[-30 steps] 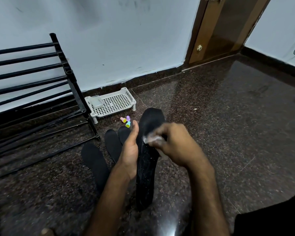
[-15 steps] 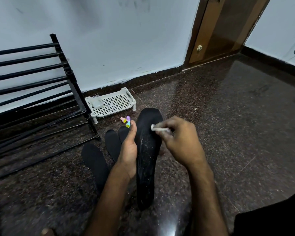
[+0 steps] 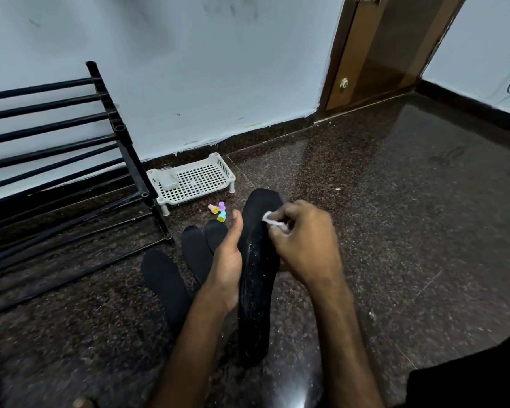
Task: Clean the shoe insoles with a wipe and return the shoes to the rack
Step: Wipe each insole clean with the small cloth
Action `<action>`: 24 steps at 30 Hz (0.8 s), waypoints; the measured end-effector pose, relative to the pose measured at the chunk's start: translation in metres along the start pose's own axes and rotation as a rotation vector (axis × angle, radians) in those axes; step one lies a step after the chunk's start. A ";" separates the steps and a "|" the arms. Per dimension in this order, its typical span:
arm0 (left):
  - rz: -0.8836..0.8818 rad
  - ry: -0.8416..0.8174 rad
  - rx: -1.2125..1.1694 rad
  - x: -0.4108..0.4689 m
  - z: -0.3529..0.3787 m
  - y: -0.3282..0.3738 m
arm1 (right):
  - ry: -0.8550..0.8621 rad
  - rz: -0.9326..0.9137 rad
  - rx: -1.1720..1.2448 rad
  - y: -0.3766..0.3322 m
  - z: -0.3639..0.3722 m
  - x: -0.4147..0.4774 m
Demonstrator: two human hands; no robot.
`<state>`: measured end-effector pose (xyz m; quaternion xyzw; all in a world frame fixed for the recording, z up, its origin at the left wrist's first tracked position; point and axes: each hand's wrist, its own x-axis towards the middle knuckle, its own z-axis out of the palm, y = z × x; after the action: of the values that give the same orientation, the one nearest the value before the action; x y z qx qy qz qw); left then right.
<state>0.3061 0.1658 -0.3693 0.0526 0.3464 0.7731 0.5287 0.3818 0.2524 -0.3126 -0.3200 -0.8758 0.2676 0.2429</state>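
Gripping a black insole (image 3: 256,290) at lower centre with the left hand (image 3: 228,269), thumb up along its left edge, heel end nearest. Pinching a balled white wipe (image 3: 270,220) in the right hand (image 3: 304,242), pressed to the insole's toe end. Shifted up from the mid-part a second ago, so probably finishing one stroke. Pale specks showing down the middle; likely needing more passes. Just left, lying on the floor (image 3: 395,231), three more insoles (image 3: 162,278). Farther back, small coloured caps (image 3: 218,212), then a white basket tray (image 3: 195,179) by the wall. At left of frame, the black rack (image 3: 71,160). Return of shoes judged well off yet.
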 end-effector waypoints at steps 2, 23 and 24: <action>-0.001 0.006 -0.031 0.001 0.001 -0.004 | -0.024 -0.052 0.014 -0.013 0.005 -0.002; 0.049 0.061 0.136 -0.001 -0.007 0.003 | 0.239 0.314 0.287 0.039 -0.014 0.003; 0.052 0.057 0.125 -0.001 -0.008 0.004 | 0.241 0.333 0.381 0.042 -0.013 0.003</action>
<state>0.2998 0.1600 -0.3728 0.0722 0.4072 0.7646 0.4942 0.4057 0.2861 -0.3283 -0.4376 -0.7100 0.4236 0.3536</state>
